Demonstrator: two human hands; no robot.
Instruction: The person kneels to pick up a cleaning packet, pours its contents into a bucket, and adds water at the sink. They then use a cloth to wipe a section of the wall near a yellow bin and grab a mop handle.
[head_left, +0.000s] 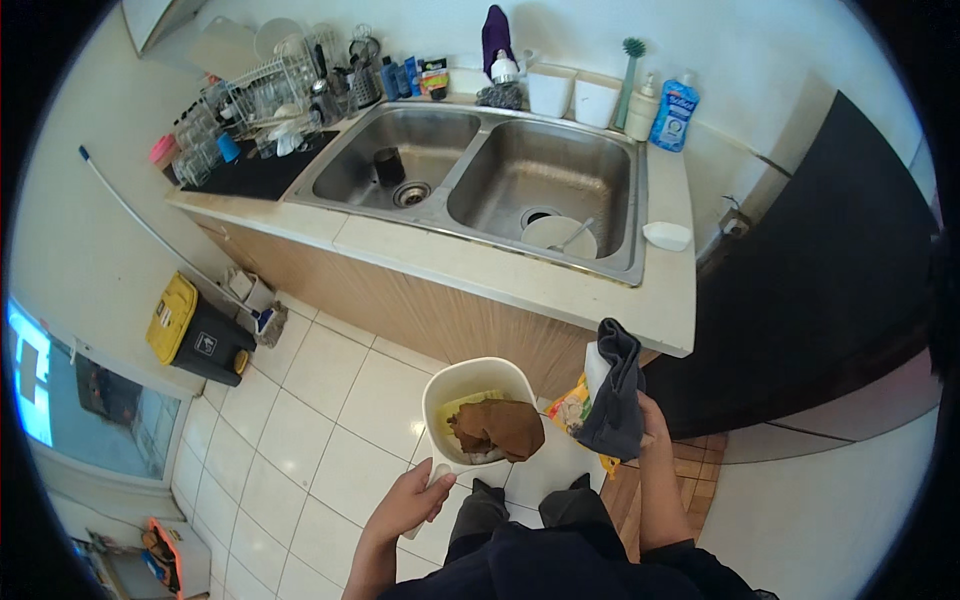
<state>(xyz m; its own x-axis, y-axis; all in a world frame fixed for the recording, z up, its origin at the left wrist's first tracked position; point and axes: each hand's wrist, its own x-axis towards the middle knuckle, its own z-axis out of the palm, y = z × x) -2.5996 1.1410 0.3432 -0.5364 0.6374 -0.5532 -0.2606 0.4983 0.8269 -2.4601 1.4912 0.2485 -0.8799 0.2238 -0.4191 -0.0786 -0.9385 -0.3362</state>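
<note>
My left hand (411, 498) grips the handle of a white plastic dipper (433, 390) held over the floor. Inside it lie a brown cloth (504, 427), which hangs over the right side of the rim, and a yellow-green cloth (459, 405). Something whitish shows beneath the brown cloth, too hidden to name. My right hand (654, 420) holds a dark grey cloth (613, 405) together with a yellow printed packet (571, 409). A white piece (592, 369) shows between them. The cloth covers most of the packet and of my right fingers.
A double steel sink (463, 169) is set in the counter (480, 262) ahead, with a bowl (551, 231) and spoon in its right basin and a dark cup (389, 166) in its left. A loaded dish rack (262, 86), a pedal bin (206, 337) and a mop (169, 232) stand left.
</note>
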